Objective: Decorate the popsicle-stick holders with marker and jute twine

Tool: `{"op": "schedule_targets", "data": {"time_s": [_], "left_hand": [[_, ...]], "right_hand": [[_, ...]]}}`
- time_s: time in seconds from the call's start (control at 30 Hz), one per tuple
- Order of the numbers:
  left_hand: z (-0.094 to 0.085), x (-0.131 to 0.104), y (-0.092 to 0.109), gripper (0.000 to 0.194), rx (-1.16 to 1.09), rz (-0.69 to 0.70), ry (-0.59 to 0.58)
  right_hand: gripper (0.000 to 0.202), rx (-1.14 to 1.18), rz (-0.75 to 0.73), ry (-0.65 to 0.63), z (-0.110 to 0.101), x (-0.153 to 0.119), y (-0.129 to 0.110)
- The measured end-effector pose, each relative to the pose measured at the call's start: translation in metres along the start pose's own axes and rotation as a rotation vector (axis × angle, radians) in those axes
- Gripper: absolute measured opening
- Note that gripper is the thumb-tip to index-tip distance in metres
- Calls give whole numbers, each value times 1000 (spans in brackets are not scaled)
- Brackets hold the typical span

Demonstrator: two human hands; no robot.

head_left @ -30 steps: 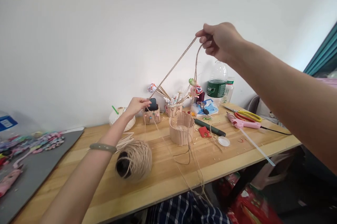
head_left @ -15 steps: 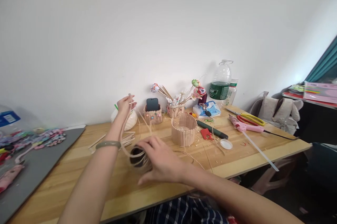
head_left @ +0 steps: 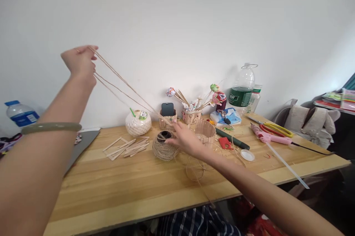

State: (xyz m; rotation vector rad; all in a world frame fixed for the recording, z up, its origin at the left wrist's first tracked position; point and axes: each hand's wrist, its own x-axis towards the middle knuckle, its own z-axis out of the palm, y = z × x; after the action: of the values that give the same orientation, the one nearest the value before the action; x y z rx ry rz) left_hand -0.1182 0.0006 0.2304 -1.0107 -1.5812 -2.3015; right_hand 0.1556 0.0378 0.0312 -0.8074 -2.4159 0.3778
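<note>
My left hand (head_left: 80, 61) is raised at the left against the wall, fingers closed on strands of brown twine (head_left: 119, 77). These strands stretch down to the fingers of my right hand (head_left: 184, 138), which appear to grip them; the thumb stands apart. Just below and left of that hand, the ball of twine (head_left: 165, 150) rests on the table with its dark hollow core upward. A loose loop of twine (head_left: 195, 180) hangs by my right wrist. Behind the right hand stands a round cup of wooden sticks (head_left: 205, 132), partly hidden.
Loose wooden sticks (head_left: 126, 148) and a wrapped coconut (head_left: 138, 123) lie left of the ball. Decorated stick holders (head_left: 192, 117) stand by the wall. Rightward are a dark green tube (head_left: 235, 140), a white lid (head_left: 247, 155), scissors (head_left: 277, 129) and a pink glue gun (head_left: 273, 137).
My left hand has moved up and left, drawing the twine out long. My right hand has come off the twine ball, which now sits upright on the table. The view has shifted left.
</note>
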Motion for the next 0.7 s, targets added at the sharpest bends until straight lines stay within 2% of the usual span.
{"op": "schedule_targets", "data": {"time_s": [0.07,0.13,0.27,0.33,0.43,0.57,0.63,0.67,0.7], "left_hand": [[-6,9,11,9,-7,47,-20],[-10,13,17,7,-7,68,-37],[-7,8,20,8,32,127,-96],[-1,2,17,11,54,148,-147],[7,-6,8,12,73,108,-164],[10,-11,-9,14,107,17,-191],[7,-18,-16,13,157,-31,-331],[5,-23,-18,10,194,-62,-458],[3,-29,-20,6,240,-101,-614]], "right_hand": [[19,-31,38,47,-33,7,1],[26,-43,95,102,-69,14,3],[41,-67,225,319,-139,16,8],[37,-108,259,436,-169,8,11],[28,-120,280,550,-205,-14,20],[23,179,281,695,-232,-52,36],[23,216,278,626,-231,-67,38],[24,190,283,509,-228,-72,36],[25,153,287,338,-222,-75,33]]}}
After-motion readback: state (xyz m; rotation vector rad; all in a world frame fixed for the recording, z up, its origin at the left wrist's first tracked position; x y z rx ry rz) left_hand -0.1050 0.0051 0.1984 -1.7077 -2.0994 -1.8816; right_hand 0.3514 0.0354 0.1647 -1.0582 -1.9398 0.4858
